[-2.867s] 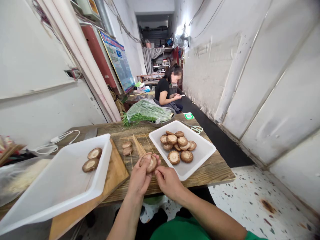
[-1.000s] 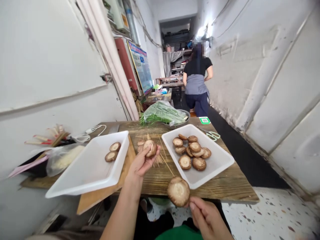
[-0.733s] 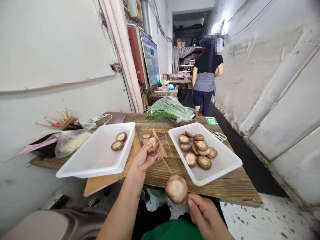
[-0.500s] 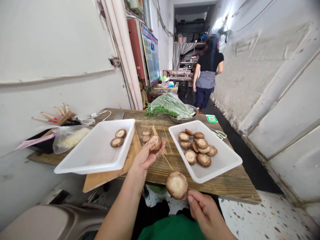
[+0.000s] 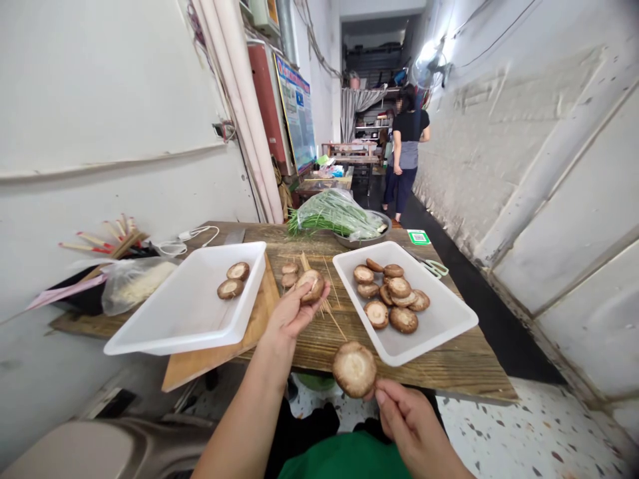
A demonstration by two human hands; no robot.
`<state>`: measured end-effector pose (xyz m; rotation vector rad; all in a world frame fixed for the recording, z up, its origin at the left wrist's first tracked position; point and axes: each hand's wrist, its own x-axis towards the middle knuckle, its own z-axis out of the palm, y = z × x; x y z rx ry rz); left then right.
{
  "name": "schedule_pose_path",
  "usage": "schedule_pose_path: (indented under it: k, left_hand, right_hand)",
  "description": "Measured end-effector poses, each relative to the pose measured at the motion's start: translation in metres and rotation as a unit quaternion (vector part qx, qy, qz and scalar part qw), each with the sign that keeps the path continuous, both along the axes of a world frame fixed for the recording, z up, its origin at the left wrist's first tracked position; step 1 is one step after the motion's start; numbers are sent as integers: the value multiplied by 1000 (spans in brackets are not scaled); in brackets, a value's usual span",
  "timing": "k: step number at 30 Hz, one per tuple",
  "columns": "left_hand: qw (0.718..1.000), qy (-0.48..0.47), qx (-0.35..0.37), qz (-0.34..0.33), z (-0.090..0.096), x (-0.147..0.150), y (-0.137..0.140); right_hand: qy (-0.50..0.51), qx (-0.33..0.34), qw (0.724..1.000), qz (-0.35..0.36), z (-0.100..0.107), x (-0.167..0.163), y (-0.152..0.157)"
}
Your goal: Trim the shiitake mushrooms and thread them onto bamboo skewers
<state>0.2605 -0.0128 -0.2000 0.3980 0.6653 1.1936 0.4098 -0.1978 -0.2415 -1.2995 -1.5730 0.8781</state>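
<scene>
My left hand (image 5: 294, 311) holds a brown mushroom (image 5: 312, 285) over the table, its pale underside partly in view. Lower and to the right, my right hand (image 5: 407, 416) is closed in a pinch at the edge of a large mushroom (image 5: 354, 369), gill side up. A thin wooden skewer (image 5: 338, 326) sticks out beyond that mushroom's far edge; the part in my right fingers is hidden. Behind my left hand lie more skewers (image 5: 304, 261) and a small pair of mushrooms (image 5: 289, 274). The right white tray (image 5: 439, 326) contains several mushrooms (image 5: 400, 287).
A left white tray (image 5: 164, 332) with two mushrooms (image 5: 230, 288) rests partly on a wooden board (image 5: 214, 364). Bagged green stalks (image 5: 334, 211) lie over a metal bowl (image 5: 367, 241) at the back. Scissors (image 5: 435, 267) are beside the right tray. A person (image 5: 407, 146) is farther back.
The person in the background has moved farther away and turned somewhat. My view has shifted slightly; both hands keep their hold on the mushrooms.
</scene>
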Motion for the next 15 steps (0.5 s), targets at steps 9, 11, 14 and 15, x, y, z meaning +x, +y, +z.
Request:
schedule_pose_path:
  k: [9,11,14,15]
  left_hand:
    - [1000,17,20,-15,2,3,-4]
    - [999,24,31,-16,3,4,-4]
    - [999,27,41,-17,4,4,-5]
    - [999,27,41,-16,4,5,-6]
  right_hand:
    - [-1,1,1000,-1,1,1,-3]
    - [-1,-1,1000,0,2,1,-3]
    - [2,-1,1000,-3,2,2,-3]
    - [4,1,1000,-5,1,2,-3]
